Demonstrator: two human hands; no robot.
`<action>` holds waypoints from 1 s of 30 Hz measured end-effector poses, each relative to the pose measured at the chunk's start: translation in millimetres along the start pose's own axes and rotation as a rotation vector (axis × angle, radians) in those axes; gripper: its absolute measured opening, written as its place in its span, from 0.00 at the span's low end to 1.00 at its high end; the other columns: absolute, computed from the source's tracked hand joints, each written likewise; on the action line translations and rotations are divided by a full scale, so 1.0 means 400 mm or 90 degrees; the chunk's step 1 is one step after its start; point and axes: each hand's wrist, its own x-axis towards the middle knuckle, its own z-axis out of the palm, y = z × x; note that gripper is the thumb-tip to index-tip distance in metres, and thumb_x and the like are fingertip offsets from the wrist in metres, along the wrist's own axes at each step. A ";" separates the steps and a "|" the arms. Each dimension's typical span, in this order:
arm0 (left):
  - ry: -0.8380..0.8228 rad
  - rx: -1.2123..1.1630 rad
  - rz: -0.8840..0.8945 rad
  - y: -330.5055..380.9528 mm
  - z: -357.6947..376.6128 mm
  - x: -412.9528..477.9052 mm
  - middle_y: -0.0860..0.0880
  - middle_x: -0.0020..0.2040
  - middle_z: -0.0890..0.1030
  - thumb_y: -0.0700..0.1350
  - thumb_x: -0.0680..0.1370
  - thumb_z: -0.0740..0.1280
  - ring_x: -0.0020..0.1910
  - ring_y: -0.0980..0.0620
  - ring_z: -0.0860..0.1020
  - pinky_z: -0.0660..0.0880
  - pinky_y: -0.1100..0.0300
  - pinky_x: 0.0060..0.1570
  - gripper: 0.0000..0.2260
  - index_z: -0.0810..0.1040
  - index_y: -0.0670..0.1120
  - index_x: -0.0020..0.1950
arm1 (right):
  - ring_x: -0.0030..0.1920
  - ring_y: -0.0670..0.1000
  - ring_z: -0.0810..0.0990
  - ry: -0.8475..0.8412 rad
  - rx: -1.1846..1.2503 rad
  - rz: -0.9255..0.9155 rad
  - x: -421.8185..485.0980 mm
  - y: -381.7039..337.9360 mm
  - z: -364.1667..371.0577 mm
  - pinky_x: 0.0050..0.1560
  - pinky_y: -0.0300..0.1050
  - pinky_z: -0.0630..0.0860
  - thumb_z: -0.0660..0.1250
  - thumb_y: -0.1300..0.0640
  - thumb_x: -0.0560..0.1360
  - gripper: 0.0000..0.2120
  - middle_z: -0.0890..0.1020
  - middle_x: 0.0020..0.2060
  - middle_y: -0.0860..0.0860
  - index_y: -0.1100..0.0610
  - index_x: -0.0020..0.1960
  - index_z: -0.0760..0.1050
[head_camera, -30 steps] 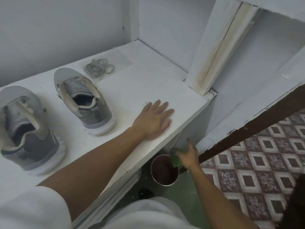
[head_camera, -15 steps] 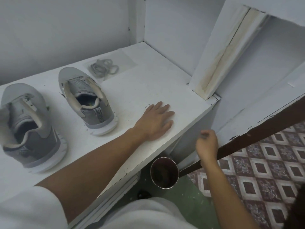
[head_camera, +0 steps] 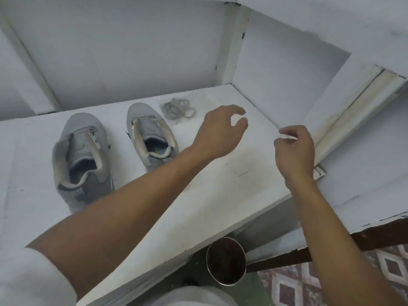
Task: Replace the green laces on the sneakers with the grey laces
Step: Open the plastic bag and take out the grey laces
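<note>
Two grey sneakers stand unlaced on the white shelf (head_camera: 220,184), toes toward the back wall: the left sneaker (head_camera: 82,160) and the right sneaker (head_camera: 151,133). A bundle of grey laces (head_camera: 178,110) lies just right of the right sneaker's toe. My left hand (head_camera: 220,131) hovers above the shelf to the right of the laces, fingers loosely curled, holding nothing. My right hand (head_camera: 294,151) is raised near the shelf's right end, fingers loosely curled and empty. No green laces are visible.
A round metal can (head_camera: 226,261) with a dark inside stands on the floor below the shelf's front edge. White walls close the shelf at the back and right. A slanted white board (head_camera: 353,102) leans at the right. Patterned floor tiles (head_camera: 331,283) show at bottom right.
My left hand has lifted off the shelf and moved toward the grey laces. My right hand, which held something green over the can, has risen empty to shelf height. The view tilted up.
</note>
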 end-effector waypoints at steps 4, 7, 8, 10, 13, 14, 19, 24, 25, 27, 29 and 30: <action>0.125 -0.053 -0.098 -0.015 -0.120 0.068 0.52 0.60 0.80 0.49 0.80 0.61 0.58 0.54 0.77 0.70 0.62 0.55 0.13 0.79 0.48 0.60 | 0.50 0.50 0.77 -0.064 -0.019 -0.098 0.072 -0.110 0.076 0.42 0.38 0.71 0.63 0.62 0.73 0.10 0.77 0.56 0.50 0.50 0.52 0.73; 0.190 -0.099 -0.160 -0.049 -0.199 0.101 0.51 0.52 0.81 0.48 0.80 0.61 0.53 0.51 0.78 0.73 0.57 0.55 0.12 0.80 0.45 0.56 | 0.50 0.48 0.76 -0.103 -0.048 -0.155 0.125 -0.176 0.144 0.47 0.39 0.70 0.63 0.61 0.74 0.10 0.75 0.55 0.48 0.53 0.54 0.74; 0.212 -0.116 -0.180 -0.066 -0.231 0.109 0.51 0.49 0.81 0.48 0.79 0.60 0.50 0.51 0.77 0.73 0.56 0.53 0.11 0.79 0.44 0.54 | 0.50 0.48 0.76 -0.121 -0.060 -0.176 0.145 -0.201 0.177 0.47 0.39 0.70 0.63 0.61 0.74 0.10 0.74 0.54 0.47 0.54 0.55 0.74; 0.235 -0.166 -0.222 -0.099 -0.266 0.128 0.50 0.43 0.78 0.48 0.79 0.61 0.43 0.51 0.75 0.72 0.56 0.47 0.09 0.77 0.44 0.49 | 0.52 0.48 0.75 -0.151 -0.091 -0.209 0.183 -0.231 0.225 0.49 0.39 0.69 0.63 0.59 0.74 0.10 0.73 0.54 0.47 0.55 0.55 0.74; 0.268 -0.264 -0.289 -0.161 -0.306 0.167 0.47 0.41 0.73 0.50 0.73 0.61 0.38 0.49 0.71 0.68 0.55 0.41 0.08 0.72 0.46 0.45 | 0.54 0.49 0.74 -0.189 -0.135 -0.248 0.242 -0.260 0.301 0.50 0.37 0.66 0.64 0.58 0.75 0.11 0.74 0.58 0.51 0.56 0.56 0.75; 0.273 -0.293 -0.319 -0.182 -0.315 0.181 0.46 0.41 0.72 0.51 0.72 0.61 0.39 0.49 0.70 0.67 0.54 0.41 0.09 0.71 0.46 0.45 | 0.53 0.48 0.73 -0.201 -0.151 -0.257 0.260 -0.266 0.326 0.50 0.37 0.65 0.64 0.58 0.75 0.11 0.75 0.59 0.52 0.57 0.57 0.75; 0.243 -0.400 -0.459 -0.255 -0.311 0.240 0.46 0.44 0.72 0.51 0.79 0.60 0.38 0.47 0.70 0.69 0.55 0.45 0.12 0.73 0.43 0.56 | 0.53 0.53 0.75 -0.259 -0.227 -0.253 0.331 -0.269 0.430 0.50 0.42 0.70 0.65 0.59 0.74 0.11 0.78 0.57 0.55 0.59 0.55 0.76; 0.174 -0.470 -0.549 -0.312 -0.279 0.272 0.43 0.64 0.70 0.51 0.81 0.60 0.57 0.44 0.70 0.71 0.51 0.55 0.24 0.64 0.43 0.74 | 0.55 0.60 0.77 -0.341 -0.351 -0.219 0.381 -0.224 0.516 0.51 0.46 0.72 0.66 0.59 0.75 0.12 0.81 0.53 0.59 0.66 0.54 0.77; 0.157 -0.474 -0.560 -0.315 -0.273 0.276 0.43 0.66 0.69 0.52 0.81 0.61 0.61 0.43 0.70 0.71 0.51 0.55 0.25 0.63 0.43 0.75 | 0.55 0.61 0.77 -0.359 -0.379 -0.218 0.388 -0.208 0.527 0.51 0.47 0.73 0.66 0.58 0.75 0.14 0.81 0.54 0.61 0.68 0.55 0.77; 0.126 -0.490 -0.574 -0.320 -0.266 0.289 0.43 0.75 0.63 0.51 0.82 0.60 0.73 0.41 0.63 0.68 0.47 0.66 0.27 0.58 0.42 0.78 | 0.58 0.62 0.76 -0.393 -0.429 -0.197 0.402 -0.176 0.551 0.54 0.48 0.72 0.66 0.56 0.76 0.17 0.79 0.57 0.63 0.69 0.58 0.75; 0.095 -0.499 -0.591 -0.320 -0.256 0.302 0.43 0.78 0.57 0.48 0.83 0.59 0.77 0.40 0.54 0.60 0.44 0.73 0.27 0.55 0.40 0.78 | 0.64 0.62 0.73 -0.420 -0.459 -0.153 0.413 -0.145 0.567 0.59 0.49 0.70 0.64 0.53 0.78 0.21 0.75 0.64 0.62 0.66 0.65 0.70; 0.080 -0.498 -0.598 -0.321 -0.252 0.309 0.43 0.79 0.55 0.48 0.83 0.60 0.78 0.40 0.53 0.58 0.45 0.74 0.28 0.54 0.40 0.79 | 0.66 0.62 0.71 -0.428 -0.463 -0.134 0.416 -0.132 0.573 0.61 0.49 0.69 0.63 0.53 0.79 0.22 0.73 0.66 0.61 0.66 0.67 0.68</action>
